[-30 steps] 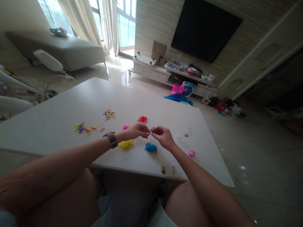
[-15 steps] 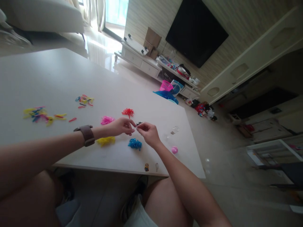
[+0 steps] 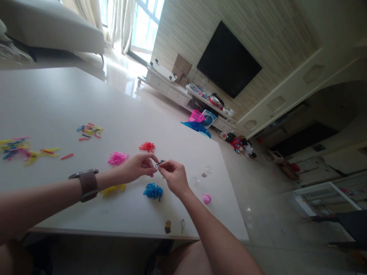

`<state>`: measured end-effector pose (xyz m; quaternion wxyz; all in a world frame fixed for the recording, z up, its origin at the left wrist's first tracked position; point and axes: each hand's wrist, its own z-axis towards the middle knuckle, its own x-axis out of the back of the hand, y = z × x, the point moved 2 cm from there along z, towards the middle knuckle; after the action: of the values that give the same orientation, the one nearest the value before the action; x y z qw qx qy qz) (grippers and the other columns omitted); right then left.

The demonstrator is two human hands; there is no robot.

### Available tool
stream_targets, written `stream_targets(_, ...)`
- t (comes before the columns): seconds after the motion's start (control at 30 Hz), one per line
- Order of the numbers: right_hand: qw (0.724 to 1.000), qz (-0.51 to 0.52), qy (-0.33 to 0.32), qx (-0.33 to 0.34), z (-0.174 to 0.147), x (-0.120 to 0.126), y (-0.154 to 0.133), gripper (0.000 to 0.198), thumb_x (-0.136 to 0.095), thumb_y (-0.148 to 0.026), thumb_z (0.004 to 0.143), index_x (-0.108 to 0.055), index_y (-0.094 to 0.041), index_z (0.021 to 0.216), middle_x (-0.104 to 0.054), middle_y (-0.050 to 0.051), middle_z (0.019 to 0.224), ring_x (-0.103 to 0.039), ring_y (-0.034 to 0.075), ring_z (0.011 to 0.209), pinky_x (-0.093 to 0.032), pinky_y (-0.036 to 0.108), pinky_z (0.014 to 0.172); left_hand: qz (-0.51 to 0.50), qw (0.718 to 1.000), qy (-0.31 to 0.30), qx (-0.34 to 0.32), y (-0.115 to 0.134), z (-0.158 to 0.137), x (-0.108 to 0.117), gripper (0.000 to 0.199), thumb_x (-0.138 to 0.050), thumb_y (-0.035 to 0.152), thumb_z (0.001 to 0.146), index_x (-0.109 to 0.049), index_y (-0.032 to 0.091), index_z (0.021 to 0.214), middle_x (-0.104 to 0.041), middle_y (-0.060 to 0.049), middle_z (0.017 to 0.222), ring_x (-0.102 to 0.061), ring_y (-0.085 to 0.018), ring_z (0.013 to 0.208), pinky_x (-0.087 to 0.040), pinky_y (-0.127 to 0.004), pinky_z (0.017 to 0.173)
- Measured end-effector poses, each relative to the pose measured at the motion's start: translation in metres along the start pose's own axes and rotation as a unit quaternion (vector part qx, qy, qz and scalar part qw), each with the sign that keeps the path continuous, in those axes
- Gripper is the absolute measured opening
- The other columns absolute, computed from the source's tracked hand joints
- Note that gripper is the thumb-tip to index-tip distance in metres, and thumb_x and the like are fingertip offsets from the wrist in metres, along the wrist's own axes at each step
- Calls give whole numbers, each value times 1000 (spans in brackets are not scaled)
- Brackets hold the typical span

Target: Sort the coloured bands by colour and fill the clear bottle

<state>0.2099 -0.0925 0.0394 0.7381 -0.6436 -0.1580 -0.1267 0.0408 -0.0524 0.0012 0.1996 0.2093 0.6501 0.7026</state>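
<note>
Above the white table [image 3: 86, 217], my left hand [image 3: 140, 168] and my right hand [image 3: 174, 176] meet fingertip to fingertip. Both pinch at a small pale, thin piece [image 3: 156, 167], too small to name. Partly hidden behind the fingertips lies a black heap [image 3: 162, 162]. Around the hands are heaps of small rubbery-looking strips: a red heap [image 3: 147, 146], a pink heap [image 3: 118, 158], a blue heap [image 3: 153, 191] and a yellow heap [image 3: 114, 190] partly covered by my left forearm. A dark watch [image 3: 87, 185] sits on my left wrist.
Mixed-colour strips [image 3: 17, 149] lie at the left, with a smaller mixed pile [image 3: 90, 130] farther back. Right of my hands are a clear small jar [image 3: 207, 171] and a pink round object [image 3: 207, 198]. A minion figure [image 3: 168, 226] and a small clear-silvery item [image 3: 182, 225] lie near the front edge.
The view has tilted up and shifted, so table things sit lower and more to the left. My hands stay together, fingertips still pinching close to each other.
</note>
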Motion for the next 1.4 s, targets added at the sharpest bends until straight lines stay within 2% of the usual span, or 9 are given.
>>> stream_targets(0.2, 1000, 19, 10, -19, 3, 0, -1, 14, -74, -33, 75, -73, -20, 77, -73, 3, 73, -67, 19, 68, -53, 31, 65, 3, 1000, 24, -12, -5, 2, 1, 29, -73, 45, 77, -68, 19, 91, -72, -3, 71, -71, -20, 71, -57, -30, 68)
stream_targets(0.47, 1000, 4, 19, -13, 4, -2, 5, 11, -74, -30, 74, -73, -19, 76, -73, 3, 73, -66, 18, 68, -52, 30, 66, 33, 998, 44, -13, -3, 0, 6, 17, -72, 35, 77, -70, 18, 79, -74, -4, 76, -70, -19, 76, -56, -30, 73)
stream_targets(0.67, 1000, 4, 21, -18, 6, -2, 2, 12, -73, -32, 75, -72, -20, 75, -73, 3, 71, -66, 20, 66, -53, 31, 63, 32, 998, 56, -18, -4, 3, 7, 27, -72, 41, 78, -70, 20, 94, -73, -2, 70, -70, -19, 70, -54, -29, 65)
stream_targets(0.83, 999, -10, 26, -21, 7, -1, 3, 12, -73, -31, 74, -72, -20, 77, -73, 4, 72, -67, 20, 68, -53, 31, 65, 76, 995, 63, -30, -2, 2, 7, 20, -72, 39, 78, -70, 19, 78, -73, -3, 71, -69, -19, 70, -51, -27, 64)
stream_targets(1.0, 999, -27, 27, -17, 8, -3, 9, 12, -70, -31, 75, -72, -19, 77, -73, 4, 72, -65, 19, 66, -51, 31, 64, 83, 993, 75, -41, 1, 0, 9, 18, -71, 37, 79, -68, 19, 74, -73, -3, 72, -69, -19, 72, -52, -28, 66)
stream_targets(1.07, 999, -43, 14, -11, 10, -4, 12, 11, -69, -30, 75, -72, -19, 76, -73, 4, 72, -65, 19, 66, -51, 30, 63, 89, 992, 79, -33, 2, 0, 11, 18, -71, 36, 78, -69, 18, 76, -73, -4, 72, -69, -20, 70, -52, -28, 65)
stream_targets(1.17, 998, -59, 29, -10, 14, -3, 18, 11, -68, -29, 75, -72, -18, 75, -73, 4, 72, -65, 18, 67, -50, 29, 65, 75, 993, 95, -11, 0, 1, 19, 20, -73, 34, 76, -68, 16, 82, -72, -5, 72, -70, -19, 70, -53, -29, 67)
stream_targets(1.3, 991, -125, 44, -32, 19, 1, 29, 8, -67, -21, 72, -73, -17, 77, -74, 4, 74, -66, 16, 68, -50, 27, 66, 115, 985, 127, 13, -8, 5, 36, 16, -74, 30, 75, -70, 15, 80, -73, -7, 75, -69, -18, 72, -53, -29, 71)
stream_targets(1.4, 982, -175, 56, -44, 20, 5, 34, 7, -67, -15, 72, -73, -18, 75, -75, 3, 75, -67, 15, 69, -49, 25, 67, 153, 975, 154, 51, -11, 7, 48, 11, -73, 24, 75, -73, 15, 81, -74, -6, 76, -69, -17, 70, -52, -27, 66)
